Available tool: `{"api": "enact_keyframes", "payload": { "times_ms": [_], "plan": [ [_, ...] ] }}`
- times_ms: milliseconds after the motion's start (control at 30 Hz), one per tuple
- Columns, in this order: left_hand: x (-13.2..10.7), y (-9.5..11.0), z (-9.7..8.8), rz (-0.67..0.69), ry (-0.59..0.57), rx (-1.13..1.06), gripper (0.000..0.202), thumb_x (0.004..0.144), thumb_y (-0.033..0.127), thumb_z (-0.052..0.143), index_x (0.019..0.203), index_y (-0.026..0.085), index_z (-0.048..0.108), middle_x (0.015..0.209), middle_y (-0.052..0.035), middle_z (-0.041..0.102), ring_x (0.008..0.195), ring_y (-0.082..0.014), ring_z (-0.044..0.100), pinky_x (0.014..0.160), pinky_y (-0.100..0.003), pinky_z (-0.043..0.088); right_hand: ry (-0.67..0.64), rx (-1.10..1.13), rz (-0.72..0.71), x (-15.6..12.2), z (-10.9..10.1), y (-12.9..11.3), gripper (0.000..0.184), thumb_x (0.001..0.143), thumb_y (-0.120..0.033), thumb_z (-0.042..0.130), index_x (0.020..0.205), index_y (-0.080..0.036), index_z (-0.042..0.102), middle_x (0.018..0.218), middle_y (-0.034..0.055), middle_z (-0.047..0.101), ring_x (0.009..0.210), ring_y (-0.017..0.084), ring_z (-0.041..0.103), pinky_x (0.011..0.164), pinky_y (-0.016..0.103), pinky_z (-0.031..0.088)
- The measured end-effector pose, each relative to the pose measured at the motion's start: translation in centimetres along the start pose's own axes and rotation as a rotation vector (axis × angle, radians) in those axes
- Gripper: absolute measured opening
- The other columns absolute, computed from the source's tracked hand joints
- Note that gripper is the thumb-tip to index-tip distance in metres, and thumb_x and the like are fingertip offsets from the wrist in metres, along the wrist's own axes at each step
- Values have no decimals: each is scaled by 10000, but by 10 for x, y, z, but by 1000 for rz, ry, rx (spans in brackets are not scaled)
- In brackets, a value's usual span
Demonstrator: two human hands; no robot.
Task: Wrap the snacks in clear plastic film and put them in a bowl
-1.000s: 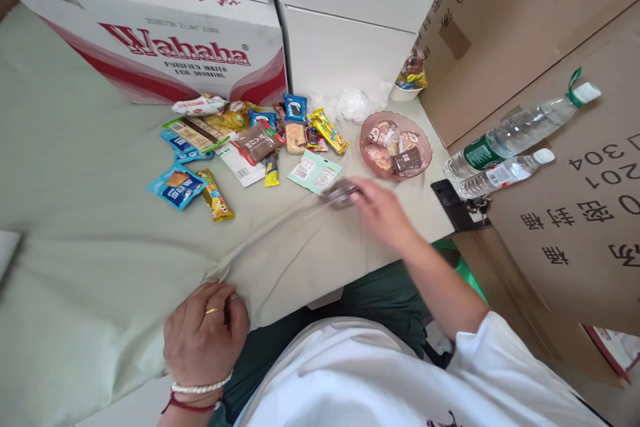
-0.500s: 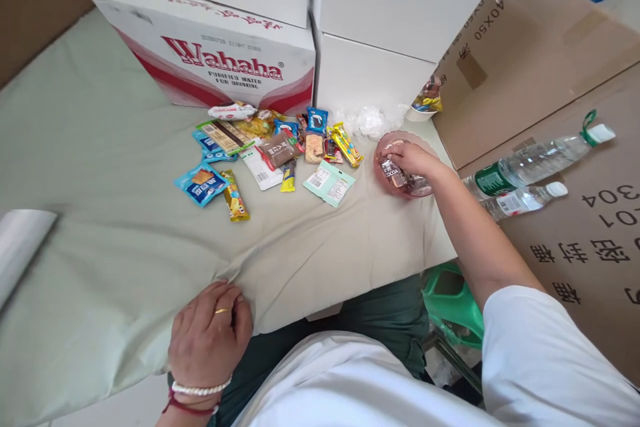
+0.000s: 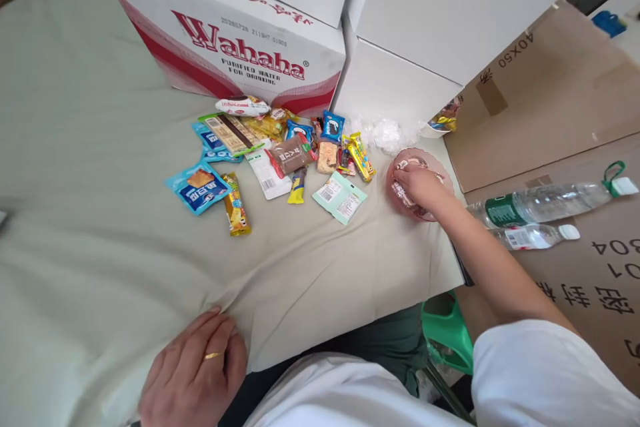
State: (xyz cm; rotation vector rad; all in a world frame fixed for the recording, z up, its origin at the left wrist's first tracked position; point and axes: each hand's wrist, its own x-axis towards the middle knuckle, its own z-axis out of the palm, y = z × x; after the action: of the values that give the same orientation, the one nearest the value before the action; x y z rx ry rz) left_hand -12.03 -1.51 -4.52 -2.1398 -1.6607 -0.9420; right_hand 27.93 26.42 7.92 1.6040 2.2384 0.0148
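My right hand (image 3: pixel 423 187) reaches into a pink glass bowl (image 3: pixel 411 155) at the table's right end, fingers curled down over wrapped snacks inside it. What exactly the fingers grip is hidden. My left hand (image 3: pixel 193 370), wearing a gold ring, lies flat with fingers stretched on the pale green cloth (image 3: pixel 100 267) at the table's near edge. A scatter of snack packets (image 3: pixel 295 153) lies left of the bowl, with a mint packet (image 3: pixel 340 197) nearest it and a blue packet (image 3: pixel 199 188) at the left.
A Wahaha water carton (image 3: pixel 240 47) and white boxes (image 3: pixel 400 80) stand behind the snacks. Brown cardboard (image 3: pixel 540 93) at the right carries two water bottles (image 3: pixel 545 200). A small bowl of sweets (image 3: pixel 443 121) and crumpled plastic (image 3: pixel 385 133) sit behind the pink bowl. A green stool (image 3: pixel 447 330) stands below.
My right hand carried a dark wrapped snack from beside the mint packet into the pink bowl and now rests there. My left hand has flattened out on the cloth.
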Motion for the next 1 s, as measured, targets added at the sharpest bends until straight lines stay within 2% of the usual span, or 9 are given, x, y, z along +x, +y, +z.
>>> {"api": "enact_keyframes", "payload": {
  "times_ms": [133, 267, 367, 467, 600, 700, 800, 900, 1000],
  "plan": [
    [4, 1, -1, -17, 2, -26, 277, 750, 19, 807, 966, 145, 687, 956, -127, 798, 858, -288, 776, 792, -389, 542, 178, -14, 78, 8, -21, -7, 336, 1014, -287, 470, 1086, -216, 790, 1208, 147, 727, 1081, 318, 626, 756, 362, 430],
    [7, 0, -2, -18, -7, -32, 282, 734, 8, 826, 945, 136, 689, 943, -131, 801, 841, -294, 777, 777, -394, 538, 330, 124, 177, 59, -46, 7, 313, 972, -320, 523, 1069, -190, 791, 1025, 123, 764, 917, 286, 658, 778, 373, 451],
    [7, 0, -2, -23, -10, -41, 275, 741, 4, 823, 944, 133, 688, 943, -136, 801, 837, -295, 777, 774, -397, 537, 363, 218, 141, 111, -51, 1, 291, 952, -286, 535, 1039, -174, 789, 1020, 120, 769, 947, 280, 673, 855, 379, 480],
    [5, 0, -2, -35, -8, -44, 278, 748, 4, 817, 952, 141, 686, 942, -124, 801, 850, -288, 779, 777, -389, 537, 377, 270, 172, 152, -44, -25, 349, 994, -396, 525, 1099, -171, 770, 1100, 143, 755, 1015, 298, 668, 905, 408, 501],
    [2, 1, 0, -52, -11, -38, 253, 785, 27, 787, 966, 164, 676, 950, -109, 797, 883, -276, 780, 777, -373, 537, 262, 271, 213, 176, -39, -51, 266, 930, -377, 642, 1067, -184, 763, 1137, 153, 730, 1061, 328, 650, 915, 443, 519],
    [0, 2, 0, -54, -19, -42, 236, 805, 37, 761, 978, 168, 669, 956, -108, 790, 909, -281, 778, 793, -379, 544, 468, 317, 208, 169, -47, -41, 249, 977, -347, 556, 1005, -174, 734, 1143, 165, 705, 1132, 339, 614, 1006, 498, 485],
    [-3, 1, 0, -42, 2, -53, 256, 791, 30, 763, 984, 167, 666, 956, -106, 781, 926, -284, 772, 801, -380, 554, 698, 601, 125, 139, -59, -20, 315, 1016, -476, 500, 1009, -211, 669, 1071, 111, 688, 1085, 279, 623, 1003, 478, 504],
    [-5, -1, 1, -33, 34, -108, 279, 773, 11, 758, 985, 167, 666, 956, -105, 766, 941, -276, 759, 823, -380, 572, 733, 1098, 49, 86, -60, -14, 370, 972, -640, 541, 1005, -275, 594, 934, 24, 654, 944, 213, 642, 824, 377, 573],
    [-3, 2, -2, -94, 82, -220, 248, 796, 27, 737, 973, 188, 670, 945, -87, 739, 1018, -276, 731, 892, -408, 579, 653, 1524, -20, 25, -43, -35, 445, 843, -694, 701, 945, -287, 552, 889, -10, 638, 859, 190, 643, 706, 319, 578]
  ]
}}
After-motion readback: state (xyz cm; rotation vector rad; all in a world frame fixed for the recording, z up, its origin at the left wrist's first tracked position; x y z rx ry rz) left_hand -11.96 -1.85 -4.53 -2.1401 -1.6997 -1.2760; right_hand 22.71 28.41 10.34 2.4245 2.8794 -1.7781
